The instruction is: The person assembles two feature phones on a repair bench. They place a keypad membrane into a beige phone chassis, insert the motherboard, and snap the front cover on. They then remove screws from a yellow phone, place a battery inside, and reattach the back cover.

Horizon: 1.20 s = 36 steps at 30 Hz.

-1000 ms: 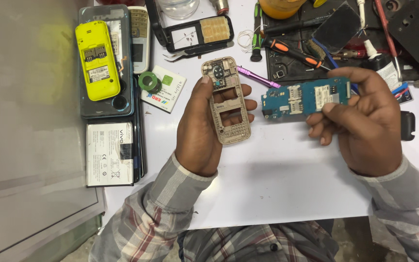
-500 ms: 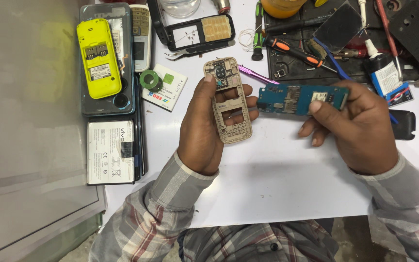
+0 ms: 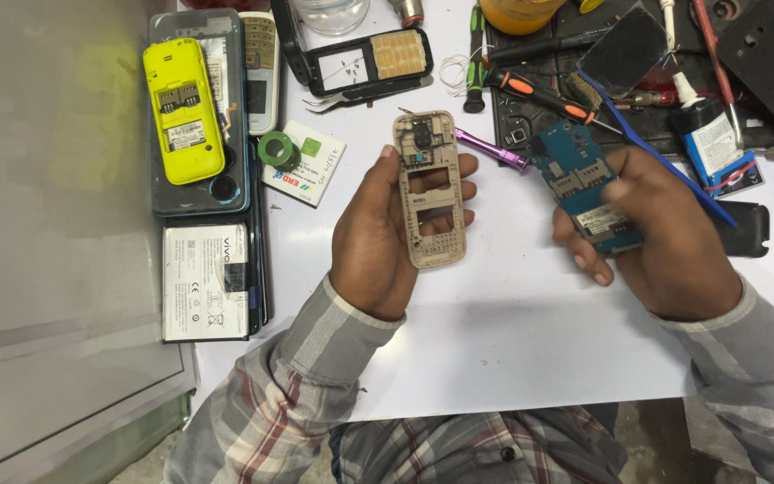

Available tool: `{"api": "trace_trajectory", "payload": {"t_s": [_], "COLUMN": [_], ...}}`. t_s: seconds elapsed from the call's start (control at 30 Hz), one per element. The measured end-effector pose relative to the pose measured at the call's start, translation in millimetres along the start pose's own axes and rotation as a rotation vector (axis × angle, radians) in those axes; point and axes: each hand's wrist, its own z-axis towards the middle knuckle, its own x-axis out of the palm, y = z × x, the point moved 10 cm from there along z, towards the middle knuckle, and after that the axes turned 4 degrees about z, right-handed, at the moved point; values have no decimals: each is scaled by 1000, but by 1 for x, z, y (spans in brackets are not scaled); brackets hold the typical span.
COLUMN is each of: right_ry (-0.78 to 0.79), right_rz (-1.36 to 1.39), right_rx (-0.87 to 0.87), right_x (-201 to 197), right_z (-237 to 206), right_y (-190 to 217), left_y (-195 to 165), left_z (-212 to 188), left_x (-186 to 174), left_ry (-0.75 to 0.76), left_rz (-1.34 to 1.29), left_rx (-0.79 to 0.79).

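Since the earlier frames the blue circuit board (image 3: 584, 193) has swung from lying crosswise to standing nearly lengthwise, and it has drawn away from the phone frame (image 3: 429, 188).

Taking that frame as the landmark: well to its left lie a yellow phone (image 3: 183, 112) and, below that, a white battery (image 3: 205, 282). The left hand (image 3: 387, 242) is clamped on the frame, thumb on one edge and fingers on the other. The frame's long axis runs up and down, camera end pointing away from the person. To its right the right hand (image 3: 665, 242) is closed around the board, whose upper end tilts toward the frame.

The board looks lightly held by its edges; it could slip onto the white table (image 3: 494, 350).
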Motion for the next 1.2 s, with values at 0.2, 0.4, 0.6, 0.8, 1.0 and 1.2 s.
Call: {"api": "trace_trajectory", "payload": {"t_s": [0.2,0.4,0.6,0.8,1.0,1.2], "right_ry": [-49,9,-26,-76,-46,-41], "right_rz": [-8,-91,-247,-618,-832,-898], "right_rx": [0,-63,-210,-476,-516,-530], "right_x": [-4,11,14,27,40,46], "right_z": [0,-3,-8,-25,-28,-29], "right_y": [2,14,27,49,55,58], "left_y": [5,3,2,6,4,2], "left_z": [-2,-6,-9,-10,-12,-14], "left_x": [10,22,37,41,47,52], "left_ry": [77,125,233,301,346,366], "left_rz": [-25,152,312,312,305,287], "left_rx": [-10,52,126,104,120,92]}}
